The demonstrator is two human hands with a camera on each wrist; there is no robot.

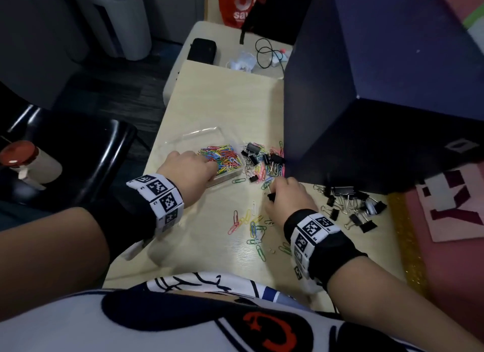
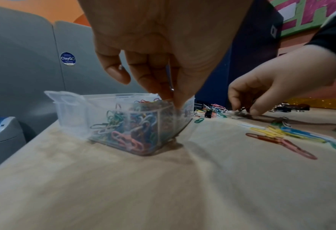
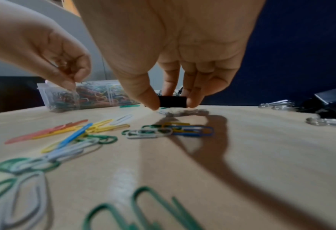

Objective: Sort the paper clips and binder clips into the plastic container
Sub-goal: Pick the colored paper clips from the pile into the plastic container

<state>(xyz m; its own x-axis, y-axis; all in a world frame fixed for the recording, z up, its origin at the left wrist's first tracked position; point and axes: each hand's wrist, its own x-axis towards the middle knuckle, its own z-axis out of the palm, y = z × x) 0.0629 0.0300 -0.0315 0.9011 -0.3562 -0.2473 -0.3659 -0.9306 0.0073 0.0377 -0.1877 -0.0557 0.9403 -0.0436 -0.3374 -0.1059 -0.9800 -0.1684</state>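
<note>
A clear plastic container (image 1: 237,171) (image 2: 74,112) (image 3: 51,96) full of coloured paper clips stands on the table. My left hand (image 1: 213,165) (image 2: 169,96) hangs over it, fingers curled down, pinching a thin paper clip (image 2: 170,77). My right hand (image 1: 272,191) (image 3: 173,105) is low over the table to the right of the container, thumb and fingers pinching a small black binder clip (image 3: 172,102) (image 1: 271,195). Loose coloured paper clips (image 1: 251,228) (image 3: 80,137) lie near my right wrist. A mixed pile of clips (image 1: 262,160) sits beside the container.
A heap of black binder clips (image 1: 351,205) lies at the right. A tall dark blue box (image 1: 366,89) stands right behind the clips. The container's open lid (image 1: 201,136) lies behind it. The table's left edge (image 1: 146,165) runs close to the container, with a black chair (image 1: 78,155) beyond.
</note>
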